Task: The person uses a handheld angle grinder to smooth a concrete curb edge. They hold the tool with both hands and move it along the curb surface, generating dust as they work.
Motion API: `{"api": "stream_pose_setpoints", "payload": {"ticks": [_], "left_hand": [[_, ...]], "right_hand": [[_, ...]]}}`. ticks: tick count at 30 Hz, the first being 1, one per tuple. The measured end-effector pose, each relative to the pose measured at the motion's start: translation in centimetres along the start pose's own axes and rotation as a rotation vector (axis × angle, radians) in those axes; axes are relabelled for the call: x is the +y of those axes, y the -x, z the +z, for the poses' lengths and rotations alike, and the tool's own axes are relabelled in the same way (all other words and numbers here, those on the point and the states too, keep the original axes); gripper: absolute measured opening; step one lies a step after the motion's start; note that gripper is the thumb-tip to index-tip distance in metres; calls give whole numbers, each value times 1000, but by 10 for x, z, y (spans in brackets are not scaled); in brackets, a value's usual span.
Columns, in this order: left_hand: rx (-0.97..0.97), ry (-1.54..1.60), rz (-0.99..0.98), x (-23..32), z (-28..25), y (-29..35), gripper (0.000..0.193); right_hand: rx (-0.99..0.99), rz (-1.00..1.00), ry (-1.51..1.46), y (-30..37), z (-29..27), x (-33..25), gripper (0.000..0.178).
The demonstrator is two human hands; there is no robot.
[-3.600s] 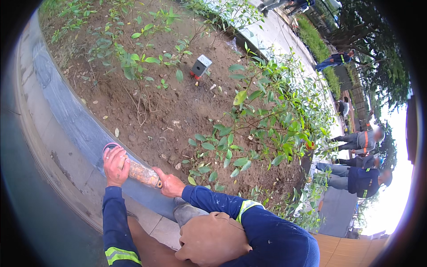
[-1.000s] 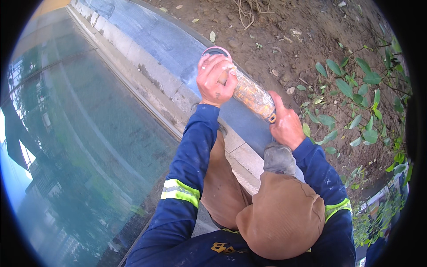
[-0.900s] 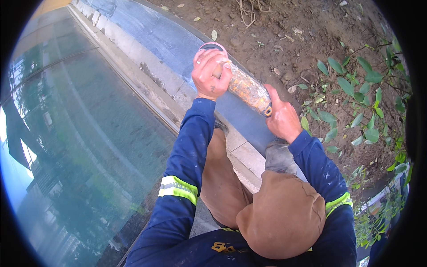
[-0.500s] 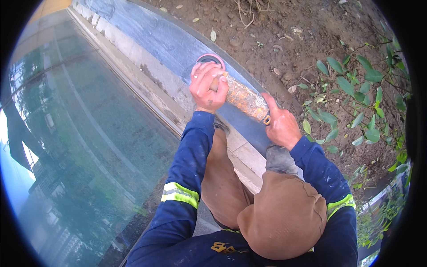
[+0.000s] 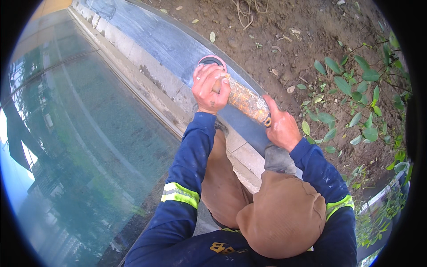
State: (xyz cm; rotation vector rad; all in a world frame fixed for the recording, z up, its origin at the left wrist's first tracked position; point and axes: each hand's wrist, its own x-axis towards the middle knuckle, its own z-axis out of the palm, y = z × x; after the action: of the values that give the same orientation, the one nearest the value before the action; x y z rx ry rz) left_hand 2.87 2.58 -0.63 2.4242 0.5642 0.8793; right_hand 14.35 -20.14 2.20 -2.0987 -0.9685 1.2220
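In the head view the left hand (image 5: 210,86) clenches the front handle and the right hand (image 5: 280,128) grips the rear of a rust-speckled angle grinder (image 5: 243,99), seemingly grinding the grey curb top (image 5: 164,44), which next calls for steady sideways guidance; the disc beyond the left hand is mostly hidden.

The left hand (image 5: 210,88) covers the front of a grinder (image 5: 243,99), hiding most of its pink disc (image 5: 212,60). The right hand (image 5: 281,127) conceals the tool's rear end; a brown hood (image 5: 284,216) blocks the lap.
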Motion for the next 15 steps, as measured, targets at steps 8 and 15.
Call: {"api": "stream_pose_setpoints", "payload": {"ticks": [8, 15], "left_hand": [[26, 25, 49, -3, 17, -19, 13], [31, 1, 24, -21, 3, -20, 17]], "right_hand": [[65, -15, 10, -7, -7, 9, 83], [29, -32, 30, -24, -1, -5, 82]]}}
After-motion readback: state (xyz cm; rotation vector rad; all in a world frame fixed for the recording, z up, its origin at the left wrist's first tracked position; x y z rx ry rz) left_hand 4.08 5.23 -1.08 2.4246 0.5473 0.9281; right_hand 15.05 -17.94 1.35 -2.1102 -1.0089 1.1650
